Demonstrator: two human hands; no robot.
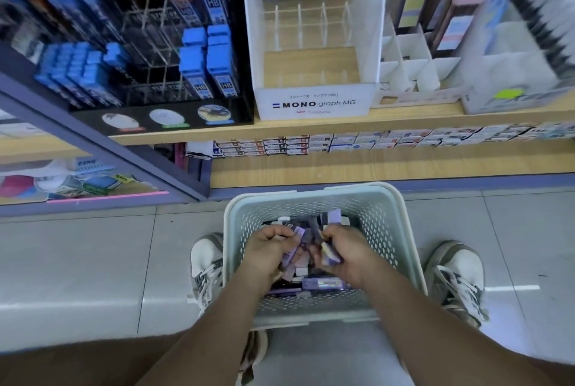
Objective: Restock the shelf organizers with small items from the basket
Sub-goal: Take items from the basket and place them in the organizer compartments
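A black rack of blue HB lead cases (pixel 199 68) stands at 10 o'clock on the wooden shelf (pixel 311 130), beside a white MONO graph MG organizer (pixel 314 102) at 12 o'clock with bare clear dividers. Below, at 6 o'clock, a pale perforated basket (pixel 401 248) sits on the tiled floor (pixel 93 261) between two sneakers. The left hand (pixel 267 253) has its grip closed on purple packets (pixel 298 239); the right hand (pixel 348 253) clasps a purple packet (pixel 329 256) inside the basket.

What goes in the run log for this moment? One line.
phase: gathering | left hand: in basket, gripping purple packs | right hand: same | MONO organizer: empty
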